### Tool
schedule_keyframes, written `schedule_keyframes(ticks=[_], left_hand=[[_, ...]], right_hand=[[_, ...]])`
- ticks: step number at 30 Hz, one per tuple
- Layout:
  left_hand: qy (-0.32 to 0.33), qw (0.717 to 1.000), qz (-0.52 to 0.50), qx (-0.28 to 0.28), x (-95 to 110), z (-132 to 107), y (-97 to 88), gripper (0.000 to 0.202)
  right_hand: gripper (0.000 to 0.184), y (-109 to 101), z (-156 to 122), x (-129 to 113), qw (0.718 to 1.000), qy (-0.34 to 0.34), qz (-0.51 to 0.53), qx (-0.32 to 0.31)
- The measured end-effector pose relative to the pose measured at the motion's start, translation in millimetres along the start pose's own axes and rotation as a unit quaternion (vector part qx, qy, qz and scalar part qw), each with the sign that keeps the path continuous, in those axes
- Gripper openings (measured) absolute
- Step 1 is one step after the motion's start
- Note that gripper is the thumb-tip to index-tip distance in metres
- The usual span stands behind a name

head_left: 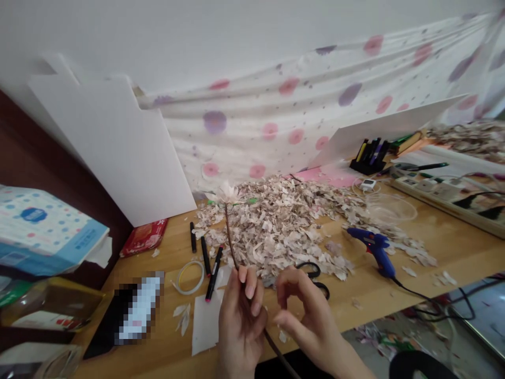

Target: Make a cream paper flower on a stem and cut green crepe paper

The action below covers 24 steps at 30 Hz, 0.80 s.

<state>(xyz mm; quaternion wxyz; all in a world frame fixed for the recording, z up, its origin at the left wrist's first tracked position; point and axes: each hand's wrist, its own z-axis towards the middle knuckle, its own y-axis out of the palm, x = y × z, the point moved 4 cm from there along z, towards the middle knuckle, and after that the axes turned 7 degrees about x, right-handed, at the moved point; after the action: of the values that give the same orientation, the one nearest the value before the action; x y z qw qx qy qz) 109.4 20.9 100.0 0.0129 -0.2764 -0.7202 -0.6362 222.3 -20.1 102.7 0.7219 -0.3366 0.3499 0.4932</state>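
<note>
My left hand (242, 321) is closed around a thin brown stem (232, 239), which runs down past my wrist toward the bottom edge. At the stem's upper end sits a pale, petalled flower (226, 193). Beside it, my right hand (305, 310) has its thumb and fingers curved apart, with a gap between them and nothing visible inside. Behind both hands spreads a heap of dried, petal-like flakes (276, 226). Black-handled scissors (321, 287) lie partly hidden behind my right hand. A white paper sheet (205, 326) is under my left hand's side.
A blue glue gun (373, 250) rests on the right with its cord trailing off the table edge. Several black markers (214, 273) and a tape roll (189, 277) lie left of centre. A phone (126, 310), a tissue pack (47, 231) and a power strip (445, 197) flank the work area.
</note>
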Motion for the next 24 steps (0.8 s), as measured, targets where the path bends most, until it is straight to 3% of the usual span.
schedule_keyframes(ticks=[2,5,9,11,15,17,20,24], left_hand=[[0.047,0.996,0.066,0.037,-1,-5,-0.7,0.029],[0.084,0.981,0.148,0.096,-5,-13,-4.7,0.037],[0.116,0.963,0.207,0.126,-5,-19,-11.3,0.041],[0.126,0.958,0.222,0.127,-2,-19,-14.2,0.040],[0.131,0.956,0.232,0.122,3,-21,-16.5,0.037],[0.132,0.956,0.231,0.126,3,-24,-15.6,0.039],[0.142,0.953,0.232,0.132,1,-27,-13.5,0.041],[0.189,0.953,0.203,0.119,14,-27,-15.1,0.033]], right_hand=[[0.037,4,4,-10,0.999,-0.007,-0.052,-0.008],[0.024,8,10,-19,0.990,-0.039,-0.134,-0.022],[0.027,6,11,-24,0.977,-0.111,-0.177,-0.032],[0.027,2,11,-22,0.981,-0.111,-0.156,-0.038],[0.028,-5,10,-19,0.997,-0.047,-0.054,-0.039],[0.027,-7,10,-21,0.998,-0.039,-0.033,-0.020],[0.022,-8,7,-26,0.995,-0.086,-0.045,0.023],[0.019,-18,4,-27,0.989,-0.102,-0.053,0.091]])
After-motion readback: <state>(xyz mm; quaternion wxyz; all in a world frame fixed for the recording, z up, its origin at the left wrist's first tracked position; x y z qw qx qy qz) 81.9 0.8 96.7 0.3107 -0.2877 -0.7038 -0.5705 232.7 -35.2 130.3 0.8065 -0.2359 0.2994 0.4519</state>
